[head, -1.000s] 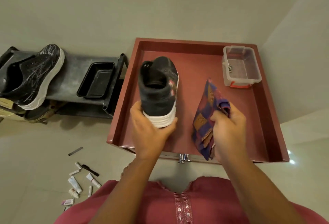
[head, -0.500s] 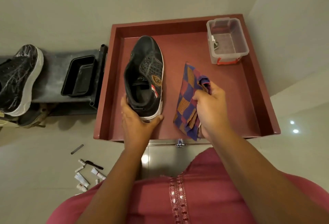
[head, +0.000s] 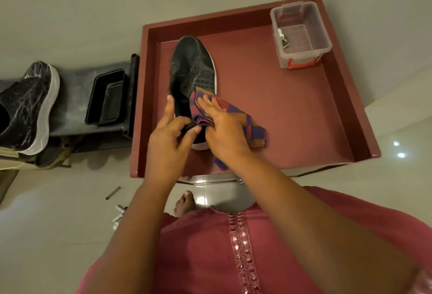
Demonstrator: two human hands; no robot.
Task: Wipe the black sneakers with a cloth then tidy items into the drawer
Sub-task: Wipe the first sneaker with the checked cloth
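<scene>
You've got a dark red drawer [head: 336, 116] pulled open, and sitting right on its bottom are a black sneaker [head: 194, 69] with a white sole and a clear plastic box [head: 301, 34] in the far right corner. To the left, a dark shoe rack [head: 72, 102] carries another black sneaker [head: 25, 106] and a black tray [head: 106, 98]. A few small tubes [head: 118, 215] and a dark stick [head: 113, 193] lie on the pale tiled floor [head: 46, 235].

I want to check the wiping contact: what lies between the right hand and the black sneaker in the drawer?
In the head view, the checkered cloth lies between the right hand and the black sneaker; the fingers press it onto the shoe's side.
</scene>
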